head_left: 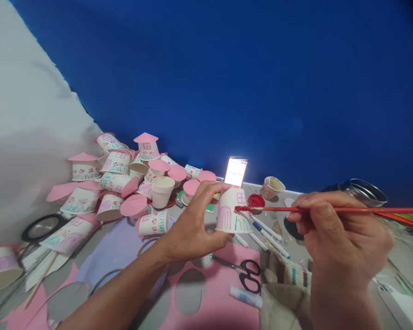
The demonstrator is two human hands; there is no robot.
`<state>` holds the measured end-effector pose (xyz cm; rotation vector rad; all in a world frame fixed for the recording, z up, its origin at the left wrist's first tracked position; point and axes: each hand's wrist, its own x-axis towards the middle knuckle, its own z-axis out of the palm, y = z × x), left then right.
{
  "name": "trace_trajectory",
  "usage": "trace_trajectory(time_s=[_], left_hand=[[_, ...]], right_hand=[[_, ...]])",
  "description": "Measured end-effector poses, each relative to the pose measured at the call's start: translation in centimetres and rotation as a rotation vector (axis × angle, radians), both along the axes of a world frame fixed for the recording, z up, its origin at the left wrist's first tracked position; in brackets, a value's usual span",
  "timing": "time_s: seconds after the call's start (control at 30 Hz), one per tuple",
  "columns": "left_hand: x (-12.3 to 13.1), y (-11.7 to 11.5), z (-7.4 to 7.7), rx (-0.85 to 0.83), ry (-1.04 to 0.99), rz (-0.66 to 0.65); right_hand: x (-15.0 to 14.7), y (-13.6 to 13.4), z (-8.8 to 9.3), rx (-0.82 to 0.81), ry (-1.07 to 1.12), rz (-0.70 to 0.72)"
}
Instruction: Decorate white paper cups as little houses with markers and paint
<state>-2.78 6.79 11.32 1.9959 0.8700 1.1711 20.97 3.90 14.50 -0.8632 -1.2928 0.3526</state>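
My left hand (199,224) grips a white paper cup (231,220) upside down, thumb at the rim and fingers at its base. Purple and green pen drawings of a window, a door and grass mark the cup's side. In my right hand (344,233) is a long red paintbrush (292,209), held closed between thumb and fingers. Its red-coated tip is at the cup's side, above the green lines. Just behind the cup sits a small dish of red paint (256,202).
Decorated cups with pink paper roofs (117,183) pile up at the left. Scissors (249,275), a glue stick (246,297) and cut pink paper (216,293) lie in front. Markers (270,238) lie beyond the cup, near a lit phone (236,172). A blue wall rises behind.
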Motion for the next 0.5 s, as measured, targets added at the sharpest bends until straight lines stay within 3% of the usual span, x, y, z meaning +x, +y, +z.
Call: trace_trajectory(time_s=[0.5], left_hand=[[0.0, -0.03, 0.04, -0.021, -0.016, -0.004]], right_hand=[[-0.02, -0.28, 0.64, 0.015, 0.078, -0.016]])
